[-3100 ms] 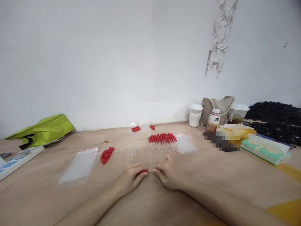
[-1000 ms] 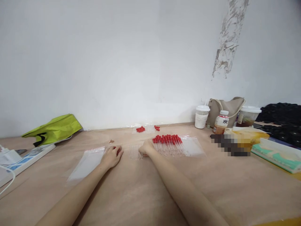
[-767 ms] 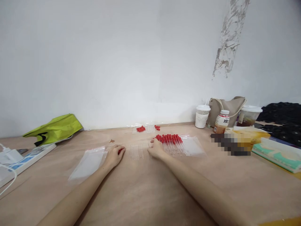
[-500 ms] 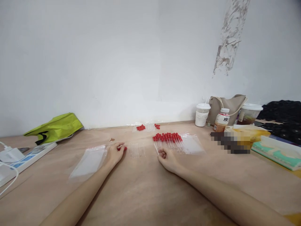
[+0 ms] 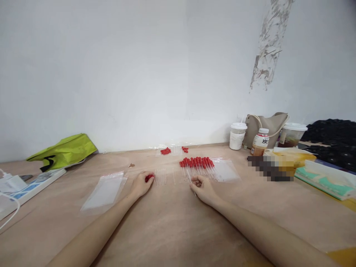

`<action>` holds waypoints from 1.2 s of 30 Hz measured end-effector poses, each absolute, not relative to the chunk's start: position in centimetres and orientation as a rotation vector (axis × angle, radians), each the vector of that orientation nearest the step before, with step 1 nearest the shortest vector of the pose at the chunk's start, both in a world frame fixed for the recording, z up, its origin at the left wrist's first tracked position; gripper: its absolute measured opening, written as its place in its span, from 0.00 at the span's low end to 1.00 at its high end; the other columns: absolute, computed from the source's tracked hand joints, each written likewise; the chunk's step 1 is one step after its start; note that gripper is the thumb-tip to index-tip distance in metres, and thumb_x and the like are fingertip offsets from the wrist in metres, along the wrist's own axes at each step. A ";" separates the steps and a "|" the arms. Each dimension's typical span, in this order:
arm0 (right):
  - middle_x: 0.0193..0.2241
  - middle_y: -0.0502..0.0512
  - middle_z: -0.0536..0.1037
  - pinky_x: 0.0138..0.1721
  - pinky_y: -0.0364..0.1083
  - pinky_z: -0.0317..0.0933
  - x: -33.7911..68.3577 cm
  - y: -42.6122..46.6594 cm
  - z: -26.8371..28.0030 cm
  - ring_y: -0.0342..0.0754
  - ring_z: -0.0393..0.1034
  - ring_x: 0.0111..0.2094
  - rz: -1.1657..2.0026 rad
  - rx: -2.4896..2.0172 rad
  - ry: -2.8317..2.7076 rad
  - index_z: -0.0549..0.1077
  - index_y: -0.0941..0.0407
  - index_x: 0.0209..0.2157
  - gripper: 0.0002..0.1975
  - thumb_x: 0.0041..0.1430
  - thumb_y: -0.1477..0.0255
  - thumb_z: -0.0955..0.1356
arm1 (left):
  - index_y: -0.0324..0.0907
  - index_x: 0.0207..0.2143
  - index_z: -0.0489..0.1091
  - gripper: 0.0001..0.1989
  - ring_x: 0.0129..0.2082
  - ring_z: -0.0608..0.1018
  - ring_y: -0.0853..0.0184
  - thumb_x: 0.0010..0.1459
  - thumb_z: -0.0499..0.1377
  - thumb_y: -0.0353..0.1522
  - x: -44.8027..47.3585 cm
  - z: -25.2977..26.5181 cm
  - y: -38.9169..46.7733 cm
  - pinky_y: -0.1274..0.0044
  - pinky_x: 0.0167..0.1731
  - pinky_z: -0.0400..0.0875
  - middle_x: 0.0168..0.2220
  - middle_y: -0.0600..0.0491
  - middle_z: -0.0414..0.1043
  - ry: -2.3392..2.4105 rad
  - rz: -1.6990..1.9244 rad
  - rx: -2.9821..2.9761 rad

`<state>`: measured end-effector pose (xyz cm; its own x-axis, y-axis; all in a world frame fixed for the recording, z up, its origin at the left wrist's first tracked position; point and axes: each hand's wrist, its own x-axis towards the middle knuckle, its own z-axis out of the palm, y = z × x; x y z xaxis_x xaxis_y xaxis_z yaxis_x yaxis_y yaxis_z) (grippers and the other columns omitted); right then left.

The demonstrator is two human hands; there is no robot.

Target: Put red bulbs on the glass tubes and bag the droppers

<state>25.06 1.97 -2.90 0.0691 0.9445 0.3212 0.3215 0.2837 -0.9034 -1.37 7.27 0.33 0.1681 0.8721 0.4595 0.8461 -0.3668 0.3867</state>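
Note:
My left hand [image 5: 140,184] rests on the table, its fingers and thumb curled round a small cluster of red rubber bulbs [image 5: 149,178]. Just to its right lie several thin clear glass tubes [image 5: 160,177] side by side, and a single tube [image 5: 174,176] lies apart from them. My right hand [image 5: 205,190] is closed on a thin pale rod [image 5: 190,176], which slants up and away from the fingers; whether it is a glass tube I cannot tell. Beyond this hand, droppers with red bulbs [image 5: 197,162] lie in a row, partly over a clear zip bag [image 5: 229,171].
More red bulbs [image 5: 165,151] lie on clear plastic by the wall. Clear zip bags [image 5: 104,191] are left of my left hand. Farther left are a power strip [image 5: 41,187] and a green bag [image 5: 65,150]. A lidded cup [image 5: 237,137], bottle [image 5: 260,142] and tissue pack [image 5: 324,180] stand right.
My left hand has moved slightly right, with its fingers now round the red bulbs. The right hand has shifted slightly right with the rod, and one tube now lies farther from the others.

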 end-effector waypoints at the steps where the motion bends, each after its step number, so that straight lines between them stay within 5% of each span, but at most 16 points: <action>1: 0.19 0.49 0.70 0.22 0.40 0.59 25.1 2.0 -2.9 0.41 0.64 0.20 0.722 -1.240 -1.471 0.69 0.61 0.30 0.10 0.42 0.74 0.63 | 0.41 0.34 0.72 0.11 0.37 0.74 0.64 0.50 0.53 0.32 -1.0 0.3 7.3 0.75 0.39 0.67 0.36 0.51 0.73 1.743 0.991 2.368; 12: 0.20 0.50 0.70 0.23 0.40 0.59 25.3 2.0 -3.1 0.41 0.65 0.22 0.702 -1.247 -1.501 0.69 0.60 0.30 0.09 0.43 0.73 0.64 | 0.39 0.34 0.73 0.11 0.41 0.72 0.62 0.51 0.52 0.27 2.7 -0.2 7.9 0.72 0.44 0.65 0.39 0.48 0.71 1.858 1.178 2.217; 20: 0.22 0.52 0.74 0.27 0.42 0.61 25.4 2.4 -3.1 0.45 0.68 0.24 0.621 -1.336 -1.535 0.72 0.60 0.28 0.09 0.43 0.73 0.63 | 0.37 0.44 0.67 0.15 0.48 0.67 0.61 0.53 0.50 0.28 2.8 -0.2 7.2 0.72 0.49 0.61 0.47 0.44 0.61 1.889 1.386 2.078; 29: 0.21 0.51 0.74 0.25 0.41 0.60 25.6 2.4 -3.3 0.45 0.68 0.24 0.642 -1.328 -1.546 0.73 0.60 0.28 0.10 0.45 0.70 0.63 | 0.36 0.36 0.67 0.13 0.36 0.74 0.63 0.54 0.48 0.35 -1.0 -0.5 7.1 0.74 0.35 0.70 0.37 0.47 0.70 1.900 1.397 1.950; 32: 0.22 0.52 0.74 0.26 0.41 0.60 25.6 2.5 -3.4 0.45 0.68 0.24 0.644 -1.312 -1.544 0.73 0.60 0.29 0.11 0.45 0.70 0.63 | 0.39 0.33 0.69 0.13 0.39 0.72 0.61 0.52 0.52 0.39 -0.8 -0.2 6.2 0.71 0.39 0.67 0.36 0.49 0.71 1.846 1.330 2.053; 36: 0.22 0.52 0.74 0.25 0.42 0.60 25.6 2.5 -3.4 0.44 0.67 0.23 0.643 -1.309 -1.545 0.72 0.60 0.29 0.11 0.45 0.70 0.63 | 0.43 0.40 0.69 0.18 0.51 0.61 0.54 0.49 0.56 0.42 1.3 1.2 5.7 0.64 0.51 0.51 0.49 0.46 0.62 1.833 1.133 2.420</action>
<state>25.61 2.47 -3.44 0.0530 0.9411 0.3338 0.4263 0.2810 -0.8598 1.26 5.65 1.21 0.1177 0.8083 0.5768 0.8774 -0.3567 0.3208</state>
